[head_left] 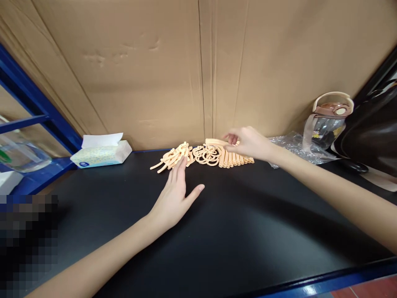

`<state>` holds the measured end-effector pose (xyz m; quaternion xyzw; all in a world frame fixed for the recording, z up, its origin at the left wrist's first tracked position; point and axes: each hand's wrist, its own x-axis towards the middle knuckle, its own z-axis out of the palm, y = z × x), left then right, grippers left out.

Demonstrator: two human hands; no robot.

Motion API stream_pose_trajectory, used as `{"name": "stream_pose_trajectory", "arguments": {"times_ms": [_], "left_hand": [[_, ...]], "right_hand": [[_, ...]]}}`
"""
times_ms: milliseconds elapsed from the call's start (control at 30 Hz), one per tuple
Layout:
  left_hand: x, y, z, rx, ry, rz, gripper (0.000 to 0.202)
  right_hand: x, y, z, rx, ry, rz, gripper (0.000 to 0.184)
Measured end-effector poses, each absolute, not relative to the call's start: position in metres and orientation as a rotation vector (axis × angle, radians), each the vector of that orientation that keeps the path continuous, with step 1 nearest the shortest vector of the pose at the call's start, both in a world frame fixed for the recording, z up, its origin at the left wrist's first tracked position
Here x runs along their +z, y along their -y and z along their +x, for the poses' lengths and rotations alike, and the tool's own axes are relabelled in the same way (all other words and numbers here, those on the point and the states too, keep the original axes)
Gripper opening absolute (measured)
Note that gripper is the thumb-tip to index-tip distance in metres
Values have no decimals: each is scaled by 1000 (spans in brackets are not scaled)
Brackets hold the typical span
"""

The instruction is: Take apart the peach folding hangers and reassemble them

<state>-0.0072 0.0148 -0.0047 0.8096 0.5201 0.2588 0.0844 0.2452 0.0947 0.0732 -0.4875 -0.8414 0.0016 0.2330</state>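
My left hand (173,194) is stretched out over the black tabletop, thumb apart from the fingers. Its fingertips reach the near side of a loose pile of peach strips (172,158) with rounded ends; whether they touch it I cannot tell. My right hand (246,142) is closed on one end of a flat, peach-coloured elongated piece (215,142), held above the other parts. Under and beside it lies a row of similar peach pieces (234,159), set side by side. Between pile and row sits a heap of peach ring-shaped or curved parts (207,155).
A tissue pack (102,153) stands at the back left. At the right are crumpled clear plastic (291,145), a drinking bottle (328,124) with a strap, and a dark bag (372,128). Cardboard (155,74) walls the back; a blue frame (58,124) rises at left.
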Motion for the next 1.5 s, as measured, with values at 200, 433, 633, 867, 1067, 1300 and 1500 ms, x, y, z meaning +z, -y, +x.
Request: {"name": "stream_pose_trajectory", "arguments": {"times_ms": [200,433,633,867,1067,1300,1500], "left_hand": [[4,-10,-2,922,-1298,2548,55],[11,-2,3,905,-1198,2736,18],[13,-4,5,780,-1246,2728,13],[13,-3,5,660,-1216,2746,11],[11,-3,5,593,-1219,2732,8],[9,-3,6,550,-1216,2678,10],[10,-2,4,515,-1184,2646,13]], "right_hand": [[35,-31,235,1,2384,-1016,11],[10,-12,231,-211,2399,-788,18],[4,-15,232,-271,2469,-804,19],[1,-14,230,-119,2545,-849,14],[1,-14,230,15,2578,-880,13],[3,-16,230,130,2594,-847,13],[1,-18,232,242,2595,-832,15]]}}
